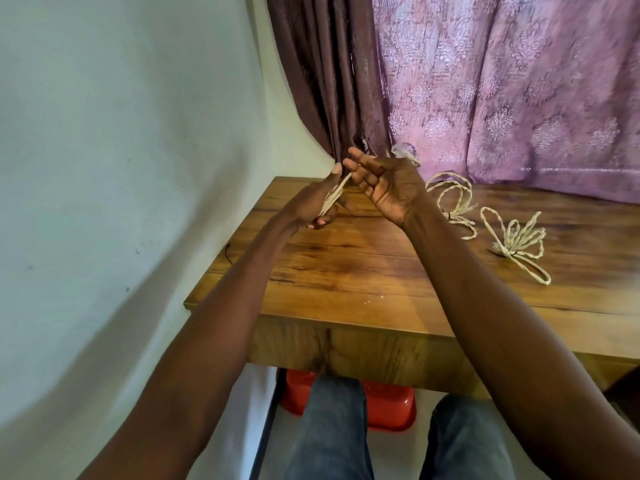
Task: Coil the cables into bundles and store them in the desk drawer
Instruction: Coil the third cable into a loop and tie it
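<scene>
Left hand (pixel 317 206) grips a small folded bundle of cream twisted cable (pixel 334 195), fingers curled round the strands, thumb up along them, held above the far left corner of the wooden desk (pixel 363 282). Right hand (pixel 384 183) is raised just beside it, palm facing the camera, fingers spread and mostly straight; a blurred loop of cable (pixel 403 152) shows above its thumb side, but whether that hand pinches it I cannot tell. The two hands are nearly touching at the fingertips.

Cables counted: three. One in the hands. One loose cable (pixel 453 202) lying on the desk top just right of the right wrist, in open loops with a dark tie near its middle. One tied bundle (pixel 516 242) further right on the desk, loops fanned out from a knot, one long loop pointing toward the near edge. The two on the desk lie near each other but apart.

Desk front panel (pixel 363 355) shows below the top edge; a drawer cannot be made out there.

Two curtains behind the desk: one dark brown curtain (pixel 329 71), one pink patterned curtain (pixel 519 81). Pale wall (pixel 121 133) on the left. One red tub (pixel 391 407) on the floor under the desk, behind two knees in blue jeans (pixel 332 427).
</scene>
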`<state>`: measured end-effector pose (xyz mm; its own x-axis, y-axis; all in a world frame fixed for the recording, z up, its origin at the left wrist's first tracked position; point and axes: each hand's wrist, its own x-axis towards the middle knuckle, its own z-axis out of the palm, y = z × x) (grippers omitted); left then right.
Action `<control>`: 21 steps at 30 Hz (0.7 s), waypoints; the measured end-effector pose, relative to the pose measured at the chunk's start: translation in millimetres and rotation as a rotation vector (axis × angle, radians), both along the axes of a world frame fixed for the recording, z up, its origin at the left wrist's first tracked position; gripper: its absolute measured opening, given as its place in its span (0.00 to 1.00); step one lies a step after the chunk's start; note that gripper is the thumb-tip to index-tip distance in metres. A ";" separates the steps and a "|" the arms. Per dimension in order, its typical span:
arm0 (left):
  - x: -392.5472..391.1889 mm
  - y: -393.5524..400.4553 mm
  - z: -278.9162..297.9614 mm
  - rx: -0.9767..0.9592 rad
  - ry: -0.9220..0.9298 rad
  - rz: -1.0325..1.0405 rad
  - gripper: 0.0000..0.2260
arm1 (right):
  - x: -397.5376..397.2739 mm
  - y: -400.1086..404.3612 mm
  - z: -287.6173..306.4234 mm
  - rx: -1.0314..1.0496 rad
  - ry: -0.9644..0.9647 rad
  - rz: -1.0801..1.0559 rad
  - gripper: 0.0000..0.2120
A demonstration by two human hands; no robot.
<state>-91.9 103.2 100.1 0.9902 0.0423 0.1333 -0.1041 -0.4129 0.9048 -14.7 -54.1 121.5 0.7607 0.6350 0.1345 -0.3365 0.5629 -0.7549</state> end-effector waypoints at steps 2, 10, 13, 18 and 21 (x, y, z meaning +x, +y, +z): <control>-2.5 -1.2 1.7 -0.142 0.045 -0.152 0.35 | 4.0 9.0 -4.4 -0.064 -0.053 -0.111 0.17; -7.9 7.8 7.3 -0.874 -0.066 -0.509 0.16 | -7.9 21.8 -13.6 -0.771 -0.757 -0.747 0.41; -5.4 7.6 12.9 -1.012 -0.231 -0.395 0.16 | -16.6 25.3 -21.7 -1.071 -1.215 -0.877 0.31; 2.5 2.9 17.9 -1.191 -0.417 -0.192 0.12 | -32.9 24.5 -24.6 -1.492 -1.542 -0.893 0.15; 10.6 1.5 12.1 -1.171 -0.526 -0.039 0.13 | -45.9 19.1 -23.4 -1.591 -1.548 -0.792 0.11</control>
